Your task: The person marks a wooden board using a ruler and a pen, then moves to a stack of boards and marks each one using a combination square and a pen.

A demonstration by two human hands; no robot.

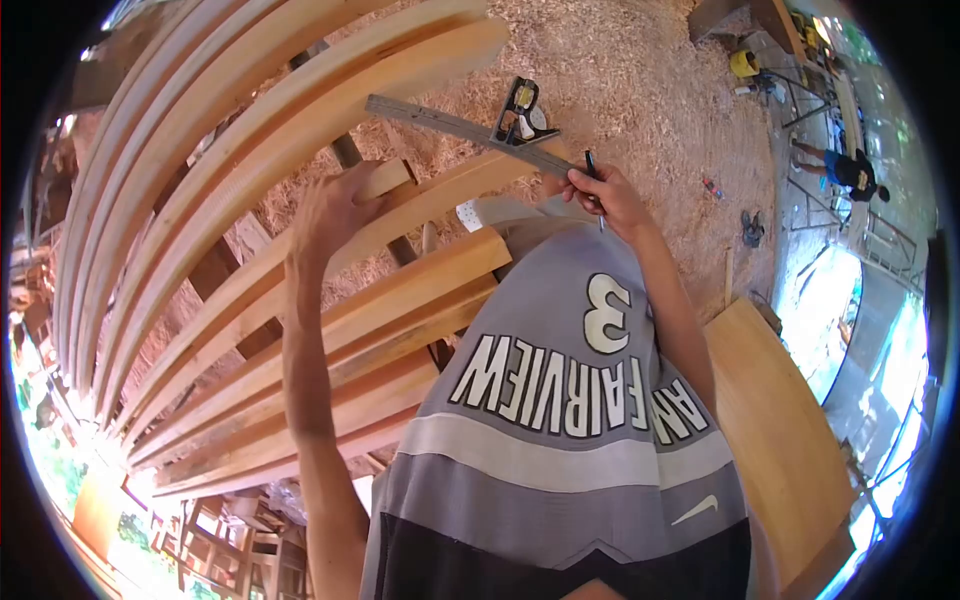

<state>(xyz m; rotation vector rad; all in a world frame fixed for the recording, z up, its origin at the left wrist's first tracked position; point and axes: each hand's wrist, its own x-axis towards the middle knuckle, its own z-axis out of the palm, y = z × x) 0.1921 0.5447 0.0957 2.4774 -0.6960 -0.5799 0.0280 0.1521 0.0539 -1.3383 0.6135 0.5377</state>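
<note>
My left hand (340, 208) is wrapped round the end of a wooden beam (386, 180), one of several long curved timbers lying side by side. My right hand (612, 197) holds a dark pen (590, 165) upright between its fingers and also grips the near end of a combination square. The square's metal blade (430, 117) reaches out to the left above the timber ends. Its black head (522, 115) sits midway along the blade, on the far side. Parts of the right fingers are hidden behind the pen and blade.
Curved timbers (250, 110) fill the left side. Wood shavings (640, 90) cover the floor ahead. A flat wooden panel (780, 430) lies at the right. Another person (855, 172) stands at the far right near scaffolding, and a yellow bucket (744, 64) is at the back.
</note>
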